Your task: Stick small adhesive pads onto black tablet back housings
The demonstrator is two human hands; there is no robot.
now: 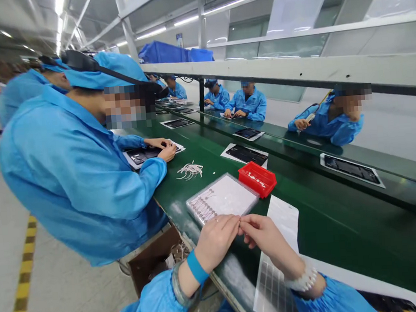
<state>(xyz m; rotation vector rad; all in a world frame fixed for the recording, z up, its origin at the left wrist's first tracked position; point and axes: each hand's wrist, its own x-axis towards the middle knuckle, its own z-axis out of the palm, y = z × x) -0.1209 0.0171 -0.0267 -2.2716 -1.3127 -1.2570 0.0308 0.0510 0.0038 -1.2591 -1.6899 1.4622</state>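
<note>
My left hand [219, 236] and my right hand [261, 233] meet fingertip to fingertip over the near edge of the green bench. Both are closed in a pinch. Whatever lies between the fingers is too small to make out. Just beyond them is a clear flat case [232, 194] with a white sheet and rows of small dark-tipped parts along its left side. A red bin [257, 178] holding small white pieces touches the far right of the case. Under my right forearm lies a sheet of grid-marked labels [274, 284], beside a white sheet [285, 217].
A co-worker in blue [88, 169] works close on my left over a dark panel [144, 155]. White strips [191, 170] lie in a pile on the green bench [316, 229]. More panels rest along the line. A cardboard box [158, 254] stands below the bench edge.
</note>
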